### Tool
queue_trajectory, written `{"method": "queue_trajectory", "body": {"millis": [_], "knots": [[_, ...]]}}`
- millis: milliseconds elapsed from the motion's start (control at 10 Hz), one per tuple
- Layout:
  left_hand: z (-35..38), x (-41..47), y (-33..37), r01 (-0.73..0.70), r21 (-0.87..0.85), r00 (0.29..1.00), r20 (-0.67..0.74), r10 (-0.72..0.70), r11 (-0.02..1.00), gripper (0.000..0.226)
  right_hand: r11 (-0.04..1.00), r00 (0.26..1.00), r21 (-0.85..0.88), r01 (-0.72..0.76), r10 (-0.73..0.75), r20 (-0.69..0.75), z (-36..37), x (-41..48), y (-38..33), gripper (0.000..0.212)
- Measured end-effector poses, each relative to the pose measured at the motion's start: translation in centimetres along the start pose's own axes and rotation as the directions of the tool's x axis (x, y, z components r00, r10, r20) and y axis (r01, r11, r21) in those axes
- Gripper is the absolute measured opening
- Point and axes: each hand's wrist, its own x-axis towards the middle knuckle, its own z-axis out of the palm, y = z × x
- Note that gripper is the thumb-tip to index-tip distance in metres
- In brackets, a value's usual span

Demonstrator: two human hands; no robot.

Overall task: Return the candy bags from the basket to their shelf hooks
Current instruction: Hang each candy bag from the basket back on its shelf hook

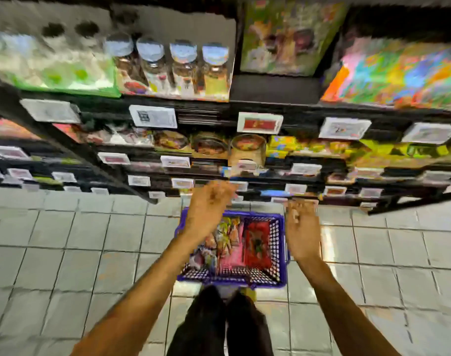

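Observation:
A blue plastic basket stands on the tiled floor in front of the shelves. Inside it lie several candy bags: a red bag on the right, a pink one in the middle and smaller mixed bags on the left. My left hand hovers above the basket's far left corner with fingers loosely curled, holding nothing. My right hand hangs over the basket's right rim, fingers relaxed and empty. The frame is blurred, so the shelf hooks cannot be made out.
Black shelving with price tags fills the upper half, carrying jars, round tins and colourful packs. My dark-trousered legs stand right behind the basket. Grey floor tiles stretch out on both sides.

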Motion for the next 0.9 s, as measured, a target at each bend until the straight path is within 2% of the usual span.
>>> {"method": "queue_trajectory", "body": {"millis": [100,200,300,400,500,600,700,800,900], "knots": [[0.9,-0.2,-11.8,0.315,0.073,0.949,0.003,-0.316,0.946,0.013,0.973,0.961,0.039,-0.225,0.216,0.172,5.8,-1.9,5.9,0.016],[2.2,-0.4,-21.7,0.568,0.071,0.821,0.022,-0.571,0.82,0.017,0.934,0.897,-0.1,-0.344,0.358,0.26,10.8,-2.8,11.9,0.018],[4.1,0.0,-32.0,0.682,0.209,0.716,0.005,-0.698,0.701,0.028,0.869,0.812,-0.201,-0.452,0.494,0.31,15.5,-2.7,18.8,0.019],[6.1,1.0,-37.1,0.707,0.25,0.685,-0.009,-0.729,0.662,0.023,0.814,0.749,-0.309,-0.491,0.576,0.328,19.0,-2.1,25.1,0.023],[9.4,2.5,-41.9,0.712,0.258,0.666,0.048,-0.745,0.653,0.029,0.814,0.743,-0.341,-0.47,0.573,0.347,22.3,-1.3,31.0,0.028],[13.1,4.6,-45.2,0.68,0.257,0.688,0.097,-0.719,0.686,0.023,0.806,0.763,-0.347,-0.479,0.578,0.288,25.1,0.1,34.7,0.026],[16.5,6.5,-48.6,0.665,0.298,0.666,0.178,-0.725,0.684,0.017,0.746,0.694,-0.311,-0.588,0.664,0.28,27.7,1.8,37.0,0.056],[18.5,7.7,-50.5,0.613,0.392,0.671,0.201,-0.714,0.686,0.013,0.684,0.677,-0.469,-0.559,0.703,0.217,29.6,2.6,38.7,0.072],[19.1,8.2,-51.1,0.573,0.443,0.664,0.242,-0.708,0.689,0.016,0.677,0.719,-0.562,-0.476,0.667,0.194,30.1,2.7,38.6,0.057]]}}
